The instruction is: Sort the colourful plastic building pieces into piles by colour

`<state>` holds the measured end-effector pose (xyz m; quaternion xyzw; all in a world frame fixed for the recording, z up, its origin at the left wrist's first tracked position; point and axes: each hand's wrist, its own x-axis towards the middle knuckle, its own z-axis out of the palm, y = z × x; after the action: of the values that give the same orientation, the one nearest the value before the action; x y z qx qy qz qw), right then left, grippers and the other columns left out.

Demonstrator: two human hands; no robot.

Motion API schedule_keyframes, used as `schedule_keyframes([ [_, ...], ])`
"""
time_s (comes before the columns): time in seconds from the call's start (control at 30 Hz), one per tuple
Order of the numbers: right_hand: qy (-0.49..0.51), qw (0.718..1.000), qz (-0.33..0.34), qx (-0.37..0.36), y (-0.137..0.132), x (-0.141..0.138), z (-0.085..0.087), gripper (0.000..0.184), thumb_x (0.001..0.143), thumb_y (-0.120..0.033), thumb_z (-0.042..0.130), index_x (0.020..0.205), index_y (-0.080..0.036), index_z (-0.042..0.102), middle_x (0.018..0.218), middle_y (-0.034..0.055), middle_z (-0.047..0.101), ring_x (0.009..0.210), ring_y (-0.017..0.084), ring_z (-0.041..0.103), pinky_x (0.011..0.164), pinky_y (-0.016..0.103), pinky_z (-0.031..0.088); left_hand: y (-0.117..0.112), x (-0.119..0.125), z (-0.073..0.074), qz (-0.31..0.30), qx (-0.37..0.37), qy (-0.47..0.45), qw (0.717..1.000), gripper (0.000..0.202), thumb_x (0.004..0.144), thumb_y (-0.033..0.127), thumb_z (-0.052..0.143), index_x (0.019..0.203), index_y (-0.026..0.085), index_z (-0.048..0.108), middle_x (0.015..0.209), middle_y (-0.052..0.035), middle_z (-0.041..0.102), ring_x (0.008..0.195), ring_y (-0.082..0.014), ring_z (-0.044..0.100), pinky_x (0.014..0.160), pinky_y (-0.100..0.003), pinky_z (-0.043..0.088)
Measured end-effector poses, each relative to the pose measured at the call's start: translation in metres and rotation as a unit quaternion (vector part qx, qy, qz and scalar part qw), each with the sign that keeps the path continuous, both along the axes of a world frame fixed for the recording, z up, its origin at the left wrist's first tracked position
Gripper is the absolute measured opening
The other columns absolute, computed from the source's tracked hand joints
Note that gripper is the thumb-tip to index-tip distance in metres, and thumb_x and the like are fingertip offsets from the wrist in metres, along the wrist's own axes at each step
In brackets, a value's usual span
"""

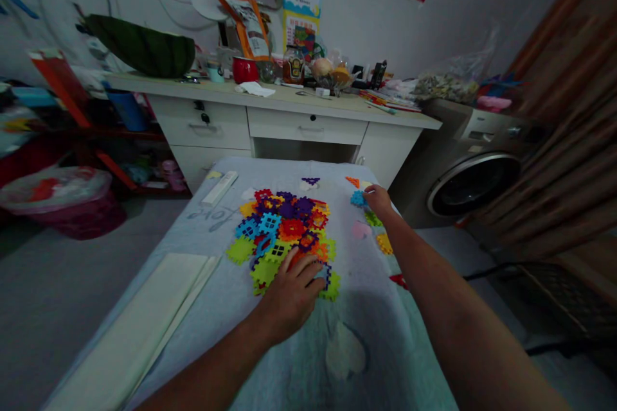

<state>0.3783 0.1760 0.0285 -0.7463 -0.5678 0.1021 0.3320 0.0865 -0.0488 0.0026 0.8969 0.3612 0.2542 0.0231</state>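
Note:
A heap of colourful toothed plastic building pieces lies in the middle of the cloth-covered table. My left hand rests on the near side of the heap, fingers spread over green, orange and blue pieces. Over to the right, my right hand has its fingertips pinched at the edge of a blue toothed piece. Close to it lie a green piece, a yellow piece and an orange triangular piece. A red piece sits partly behind my right forearm.
At the table's far left lies a white remote-like bar; folded pale cloth lies along the left edge. Beyond stands a white desk bearing a cut watermelon, jars and papers. A washing machine stands to the right, a pink bin left.

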Motion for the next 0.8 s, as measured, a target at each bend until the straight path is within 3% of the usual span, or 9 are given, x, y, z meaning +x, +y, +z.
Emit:
schedule_keyframes([
  [0.17, -0.025, 0.999, 0.016, -0.011, 0.007, 0.001, -0.002, 0.01, 0.073, -0.013, 0.062, 0.08, -0.016, 0.067, 0.077, 0.0054, 0.068, 0.068, 0.017, 0.06, 0.067, 0.028, 0.044, 0.008, -0.007, 0.004, 0.055, 0.027, 0.001, 0.998, 0.017, 0.085, 0.016, 0.056, 0.097, 0.024, 0.066, 0.116, -0.0048, 0.068, 0.124, -0.026, 0.051, 0.116, -0.059, 0.02],
  [0.43, -0.07, 0.997, 0.037, 0.024, -0.002, -0.013, 0.008, 0.038, 0.076, -0.015, 0.056, 0.112, -0.011, 0.065, 0.107, 0.0132, 0.067, 0.098, 0.022, 0.061, 0.091, 0.034, 0.044, 0.011, -0.011, 0.014, 0.104, 0.045, -0.007, 0.994, 0.016, 0.089, 0.017, 0.053, 0.09, 0.023, 0.068, 0.108, -0.0045, 0.07, 0.119, -0.027, 0.055, 0.114, -0.062, 0.023],
  [0.53, -0.062, 0.988, 0.141, 0.021, -0.018, -0.041, 0.011, 0.029, 0.078, -0.017, 0.055, 0.105, -0.012, 0.066, 0.101, 0.0098, 0.068, 0.089, 0.018, 0.061, 0.085, 0.031, 0.046, 0.012, -0.013, 0.015, 0.134, 0.044, -0.011, 0.99, 0.015, 0.088, 0.018, 0.054, 0.087, 0.023, 0.068, 0.111, -0.005, 0.07, 0.118, -0.0289, 0.056, 0.112, -0.064, 0.025],
  [0.67, -0.073, 0.945, 0.317, -0.021, -0.044, -0.083, 0.007, 0.015, 0.078, -0.021, 0.062, 0.091, -0.015, 0.066, 0.089, 0.0046, 0.068, 0.077, 0.015, 0.058, 0.073, 0.026, 0.044, 0.014, -0.016, 0.016, 0.156, 0.027, -0.013, 0.987, 0.011, 0.087, 0.02, 0.057, 0.087, 0.023, 0.068, 0.11, -0.0052, 0.07, 0.117, -0.0299, 0.056, 0.111, -0.064, 0.026],
  [0.8, -0.111, 0.942, 0.315, -0.031, -0.056, -0.105, 0.001, 0.016, 0.071, -0.014, 0.065, 0.087, -0.016, 0.065, 0.087, 0.0045, 0.067, 0.077, 0.015, 0.056, 0.071, 0.025, 0.041, 0.014, -0.018, 0.017, 0.152, 0.014, -0.024, 0.988, 0.009, 0.085, 0.021, 0.061, 0.09, 0.023, 0.068, 0.109, -0.0045, 0.07, 0.115, -0.0297, 0.057, 0.11, -0.063, 0.028],
])
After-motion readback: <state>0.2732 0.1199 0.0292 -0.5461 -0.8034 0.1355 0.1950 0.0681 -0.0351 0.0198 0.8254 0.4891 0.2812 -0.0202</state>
